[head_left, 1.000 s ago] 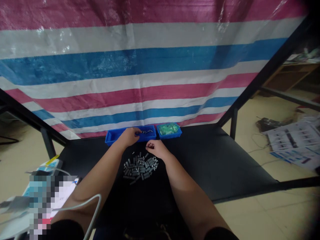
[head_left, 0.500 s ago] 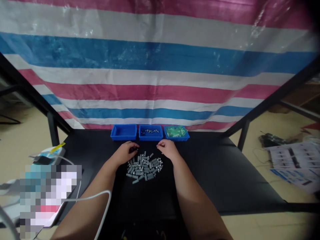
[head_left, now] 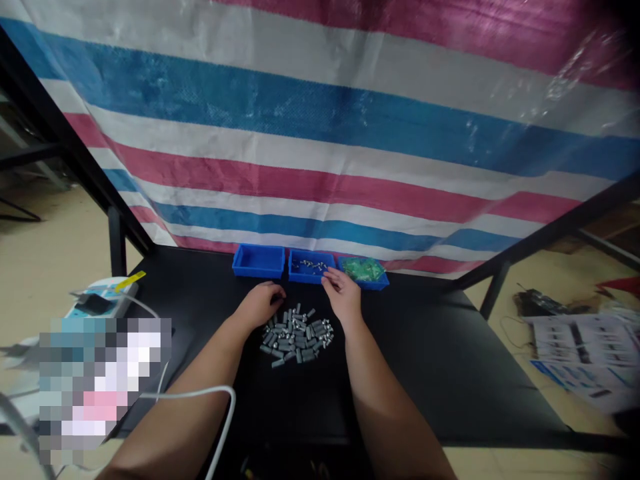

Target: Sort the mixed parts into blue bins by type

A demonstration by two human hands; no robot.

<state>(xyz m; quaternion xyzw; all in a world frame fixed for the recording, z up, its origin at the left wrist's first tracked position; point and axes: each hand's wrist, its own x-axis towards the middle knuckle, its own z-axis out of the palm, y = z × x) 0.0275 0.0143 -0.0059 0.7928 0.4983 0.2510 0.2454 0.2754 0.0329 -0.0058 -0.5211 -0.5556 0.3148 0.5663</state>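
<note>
A pile of small grey cylinders mixed with shiny metal pieces (head_left: 297,337) lies on the black table. At its upper left, my left hand (head_left: 261,305) is curled, thumb and fingers closed; what they hold, if anything, is too small to make out. My right hand (head_left: 345,295) reaches to the front right corner of the middle blue tray (head_left: 311,279), its fingers apart and nothing visible in them. Small screw-like metal pieces (head_left: 313,265) lie in that tray.
Left of it stands another blue tray (head_left: 259,272) with a bare floor; on the right, a blue tray (head_left: 373,284) holds green plastic bags (head_left: 364,269). A white cable (head_left: 200,392) crosses above my left forearm. A power strip (head_left: 107,297) sits at left. Striped sheeting (head_left: 310,153) hangs behind.
My right hand has moved forward to the middle tray and its fingers have spread. The left hand stays curled beside the pile. The whole view has tilted slightly.
</note>
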